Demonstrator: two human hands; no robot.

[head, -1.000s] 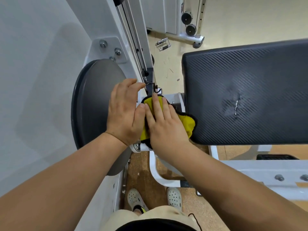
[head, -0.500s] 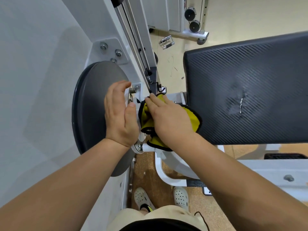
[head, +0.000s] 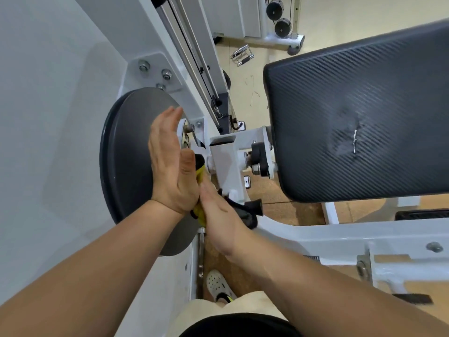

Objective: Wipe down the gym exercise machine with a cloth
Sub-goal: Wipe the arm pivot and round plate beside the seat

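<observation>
The gym machine has a white frame (head: 315, 237), a round grey disc (head: 126, 154) on its left side and a black textured pad (head: 364, 113) on the right. My left hand (head: 170, 166) lies with straight fingers against the disc's right edge. My right hand (head: 218, 215) sits just below and beside it, holding a yellow cloth (head: 200, 172) with a black border in the gap between disc and white pivot bracket (head: 226, 154). Its fingertips are hidden behind my left hand. A black part of the cloth (head: 245, 214) hangs to the right of my right hand.
A white upright with guide rods and cable (head: 194, 57) rises behind the disc. A metal handle (head: 241, 55) lies on the floor beyond, near another machine's base with pulleys (head: 279, 18). My shoe (head: 218, 285) stands on the cork floor below. A grey wall fills the left.
My right hand has slid the cloth down and left off the pivot bracket into the gap by the disc. The bracket and pad bolt now show. My left hand turned edge-on against the disc.
</observation>
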